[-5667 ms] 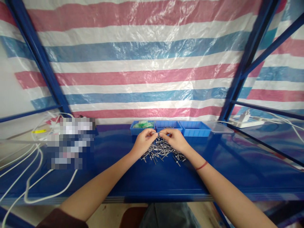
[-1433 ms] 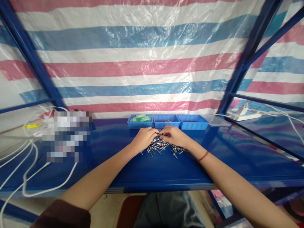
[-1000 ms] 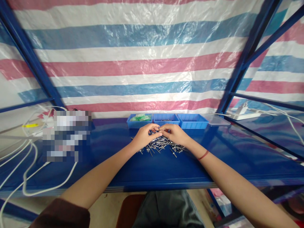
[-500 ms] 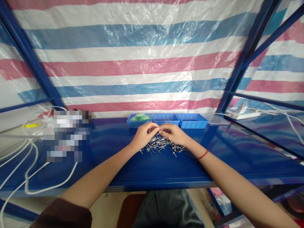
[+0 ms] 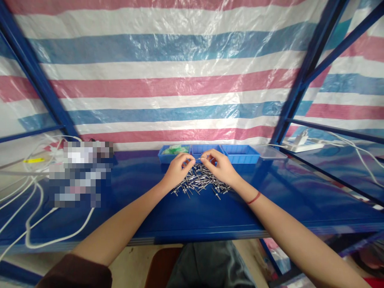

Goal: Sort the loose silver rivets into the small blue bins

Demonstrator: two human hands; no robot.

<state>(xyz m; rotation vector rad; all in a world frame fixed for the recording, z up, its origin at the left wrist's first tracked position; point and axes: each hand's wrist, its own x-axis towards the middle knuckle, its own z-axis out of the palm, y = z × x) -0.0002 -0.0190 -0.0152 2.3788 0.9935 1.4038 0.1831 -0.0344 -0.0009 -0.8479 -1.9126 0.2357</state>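
A small metal blind rivet [image 5: 197, 159] spans the gap between my two hands. My left hand [image 5: 179, 170] pinches one end of it with thumb and fingertips. The other end is in the pinch of my right hand [image 5: 220, 166], whose wrist bears a red band. Below and between the hands lies a loose pile of silvery blind rivets [image 5: 199, 180] on the blue table [image 5: 192, 214]. Just behind the hands stand three blue bins: the left bin [image 5: 163, 160] holds green packets [image 5: 175, 149], the middle bin [image 5: 196, 150] is partly hidden, and the right bin [image 5: 241, 154] looks empty.
A clear plastic lid [image 5: 271, 152] lies right of the bins. White cables [image 5: 60, 245] loop over the table at the left, beside a blurred-out patch. At the right a white power strip [image 5: 301, 144] rests near the blue frame post [image 5: 295, 84]. Striped sheeting [image 5: 180, 88] hangs behind.
My hands have drawn slightly apart, so the rivet between them now shows. The whole view has shifted a little; the pile and bins look unchanged.
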